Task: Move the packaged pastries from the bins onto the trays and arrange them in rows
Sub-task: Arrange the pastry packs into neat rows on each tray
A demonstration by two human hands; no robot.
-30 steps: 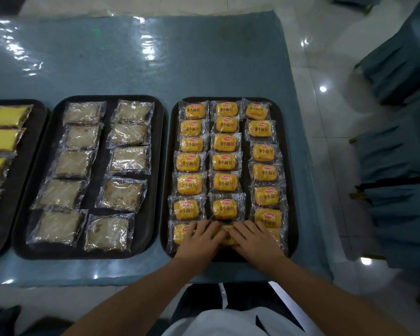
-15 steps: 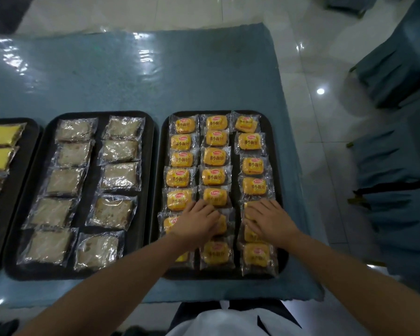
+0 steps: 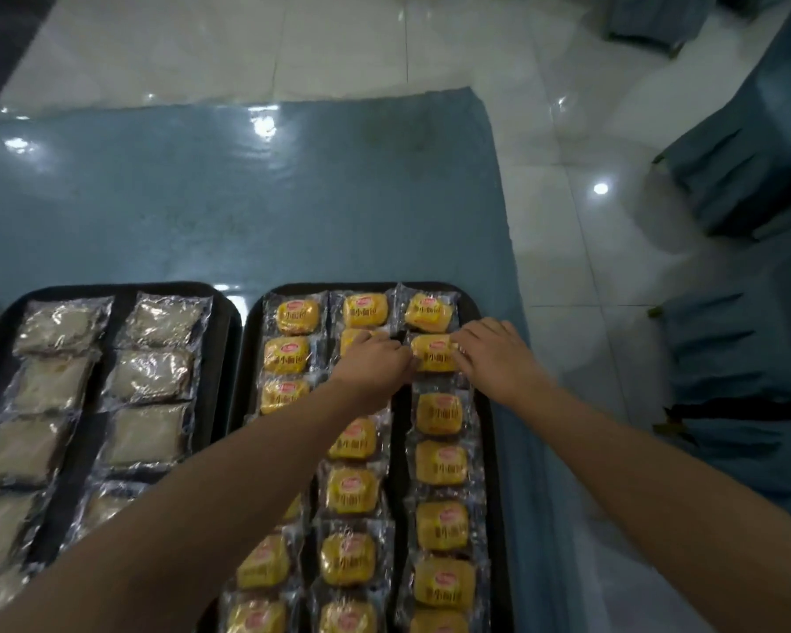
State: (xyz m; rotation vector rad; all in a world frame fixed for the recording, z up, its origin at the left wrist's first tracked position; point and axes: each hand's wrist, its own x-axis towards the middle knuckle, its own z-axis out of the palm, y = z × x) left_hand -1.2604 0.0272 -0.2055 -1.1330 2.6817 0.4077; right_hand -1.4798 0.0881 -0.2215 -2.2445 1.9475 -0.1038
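Your two arms are all that shows of you here, and both are bare from the bottom edge of the view up to the wrists: no sleeve, cuff or glove is visible on either one. Your left hand [image 3: 375, 363] is uncovered, and I can make out no ring, band or watch on it or on the wrist behind it. Your right hand [image 3: 498, 358] is the same, with plain, unadorned fingers and a bare wrist. Both forearms are long and smooth in outline, broad at the lower corners of the view and narrowing toward the hands. The dim light and soft focus hide any finer detail.
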